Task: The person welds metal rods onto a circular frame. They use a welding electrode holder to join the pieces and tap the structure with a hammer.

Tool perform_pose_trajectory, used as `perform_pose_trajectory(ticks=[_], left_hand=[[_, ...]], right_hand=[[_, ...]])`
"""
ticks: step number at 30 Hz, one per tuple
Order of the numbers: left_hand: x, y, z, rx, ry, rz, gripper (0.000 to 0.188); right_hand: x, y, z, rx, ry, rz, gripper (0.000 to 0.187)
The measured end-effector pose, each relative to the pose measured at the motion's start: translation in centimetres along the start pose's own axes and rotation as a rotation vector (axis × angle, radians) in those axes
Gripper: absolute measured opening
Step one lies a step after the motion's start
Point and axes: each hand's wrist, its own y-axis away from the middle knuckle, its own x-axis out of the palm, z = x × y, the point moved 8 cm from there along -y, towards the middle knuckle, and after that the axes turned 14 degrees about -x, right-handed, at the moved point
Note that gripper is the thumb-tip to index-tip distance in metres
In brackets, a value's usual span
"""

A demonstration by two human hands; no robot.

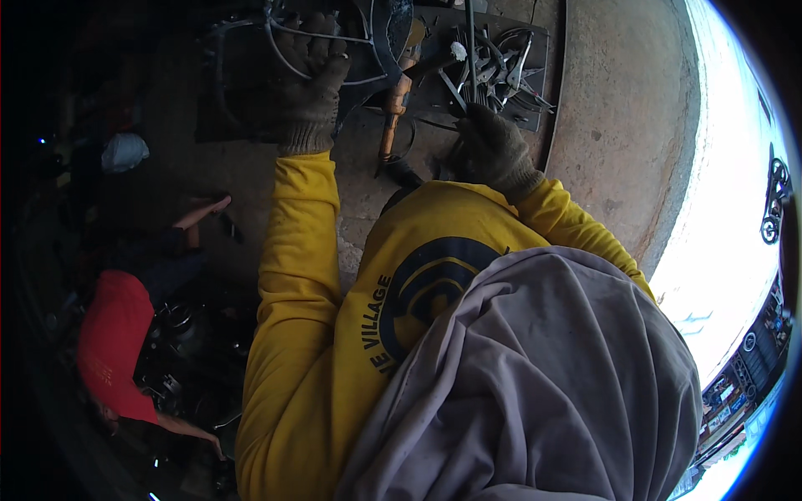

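My left hand point(313, 88), in a dark knitted work glove, is at a frame of bent metal rods point(355, 39). Its fingers are curled among the rods, and one curved rod crosses in front of them. My right hand point(497, 149), gloved the same way, is closed at the lower end of a thin upright metal rod point(470, 50); the glove hides the grip itself. Beside it, a dark bar with a whitish end point(458, 52) slants up. Between my hands lies an orange-handled tool point(396, 108), touched by neither.
Locking pliers and other metal pieces point(514, 71) are heaped on a dark plate right of the rods. A cable point(409, 142) runs near the orange handle. Concrete floor point(618, 108) stretches right. At left, a person in a red shirt point(117, 334) bends over dark machinery point(180, 321).
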Motion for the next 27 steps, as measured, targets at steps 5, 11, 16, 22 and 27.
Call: perform_pose_trajectory(ticks=[5,11,16,22,27], left_hand=[[-1.2,0.9,1.0,-0.034,0.080,-0.072,0.080],[-1.2,0.7,0.9,0.044,0.026,-0.057,0.077],[-1.8,0.6,1.0,0.003,0.024,-0.106,0.076],[-1.6,0.8,0.9,0.019,-0.024,-0.070,0.079],[-0.6,0.8,0.2,0.025,-0.098,-0.023,0.081]], right_hand=[[0.0,-1.8,1.6,-0.137,0.058,-0.013,0.031],[0.2,-3.2,2.7,-0.111,-0.037,-0.047,0.031],[1.7,-3.0,2.4,-0.338,0.325,0.093,0.030],[1.6,-3.4,1.7,0.097,0.235,0.270,0.030],[0.6,-4.1,2.0,-0.234,0.215,0.131,0.030]])
